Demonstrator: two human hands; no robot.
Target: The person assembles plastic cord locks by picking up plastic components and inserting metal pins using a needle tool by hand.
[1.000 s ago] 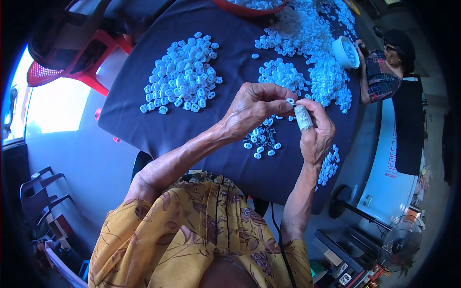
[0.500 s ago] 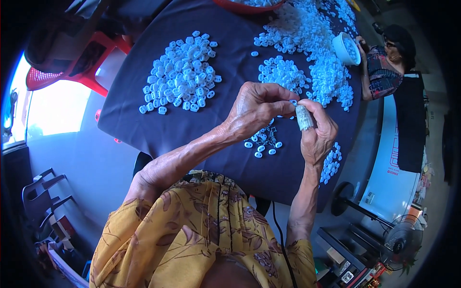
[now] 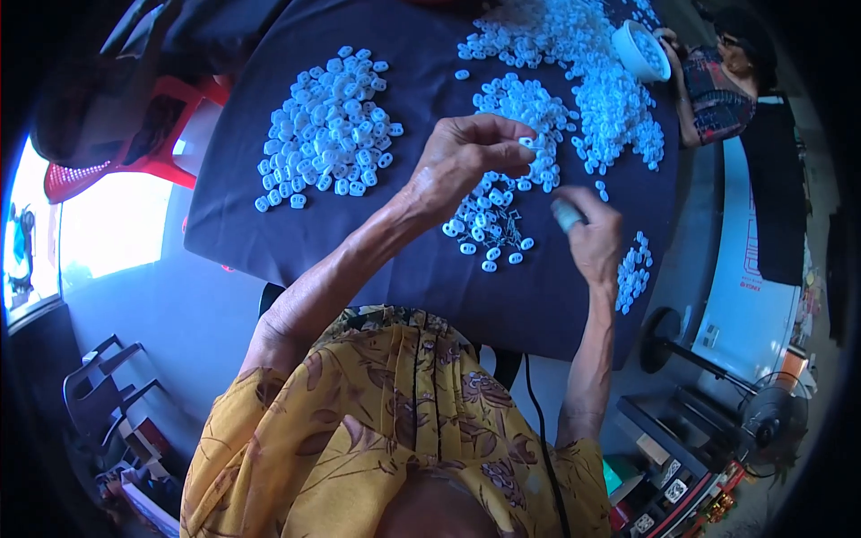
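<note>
One white piece [image 3: 526,142], clamped between thumb and fingertips of the left hand [image 3: 462,152], at the middle pile [image 3: 538,103]. One right hand [image 3: 596,238], well apart; fingers curled and blurred, impossible to tell whether together. Containers: one white bowl [image 3: 640,54], tilted, pieces inside, near the far-right table edge. Open room: dark cloth [image 3: 556,305] along the near edge. Further piles: one left [image 3: 327,130], one small right [image 3: 632,273], one with dark bits [image 3: 489,224]; pieces too many to count.

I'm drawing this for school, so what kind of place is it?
It looks like an indoor workroom, perhaps in a home: white pieces lie heaped on a table, with a red chair nearby.
</note>
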